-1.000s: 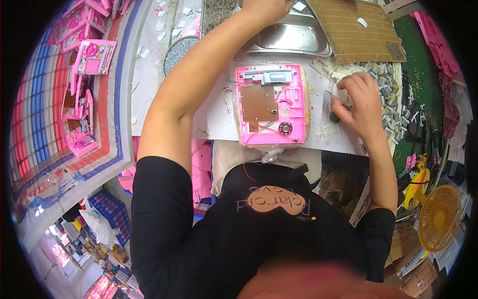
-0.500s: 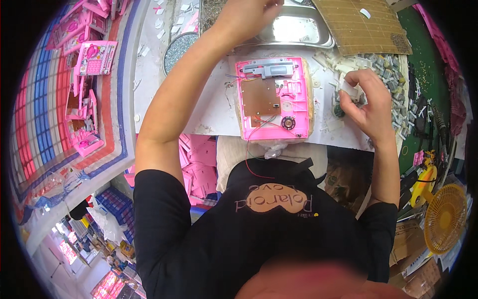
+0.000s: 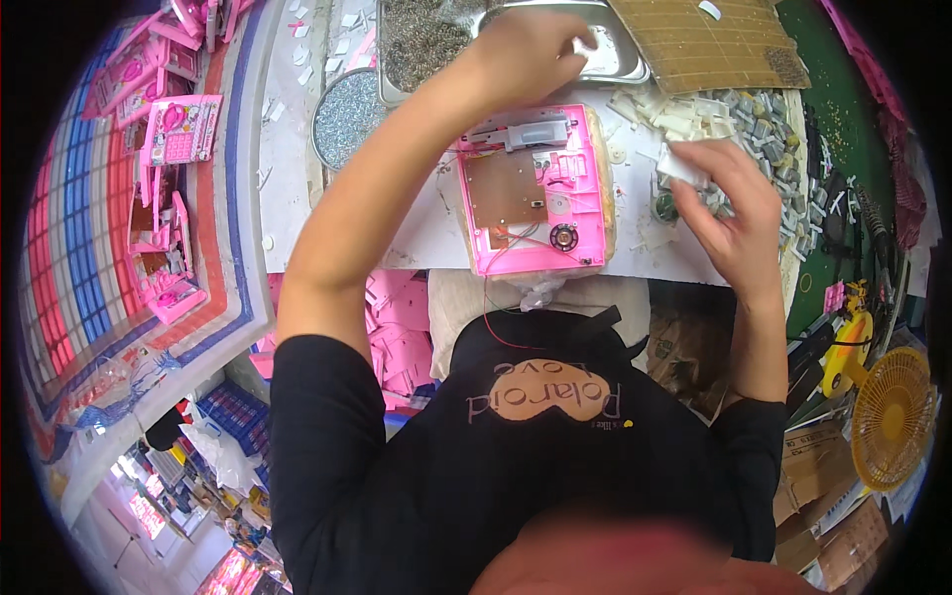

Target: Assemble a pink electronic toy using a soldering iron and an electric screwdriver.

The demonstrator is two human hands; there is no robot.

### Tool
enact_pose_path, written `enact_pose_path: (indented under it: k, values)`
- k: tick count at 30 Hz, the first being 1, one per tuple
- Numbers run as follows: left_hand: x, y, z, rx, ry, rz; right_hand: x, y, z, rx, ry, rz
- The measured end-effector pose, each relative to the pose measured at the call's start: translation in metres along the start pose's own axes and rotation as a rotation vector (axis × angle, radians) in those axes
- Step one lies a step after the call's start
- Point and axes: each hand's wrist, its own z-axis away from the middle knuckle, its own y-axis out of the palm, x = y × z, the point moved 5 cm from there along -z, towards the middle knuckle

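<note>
Shell (image 3: 592,188) by the surface's (image 3: 421,236) near edge has board (image 3: 504,188) and speaker (image 3: 563,237) in, isn't closed up yet, right fingers (image 3: 719,161) pinching a white bit (image 3: 680,164), left fingers (image 3: 567,36) half-curled, can't tell if holding.

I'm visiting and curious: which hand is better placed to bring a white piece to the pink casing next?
Probably the right hand: it pinches a white piece, right of the pink casing. The left hand is over the metal tray; whether it holds anything is unclear.
</note>
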Motion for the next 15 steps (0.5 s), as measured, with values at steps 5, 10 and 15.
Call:
enact_pose_path:
  k: [5, 10, 15]
  values:
    - [-0.066, -0.008, 0.12, 0.116, -0.616, 0.976, 0.028, 0.01, 0.015, 0.013, -0.055, -0.187]
    - [-0.081, 0.02, 0.17, -0.087, -0.646, 1.495, 0.05, 0.031, 0.01, 0.091, -0.19, -0.189]
    - [-0.081, 0.028, 0.186, -0.194, -0.602, 1.63, 0.06, 0.023, 0.015, 0.124, -0.295, -0.165]
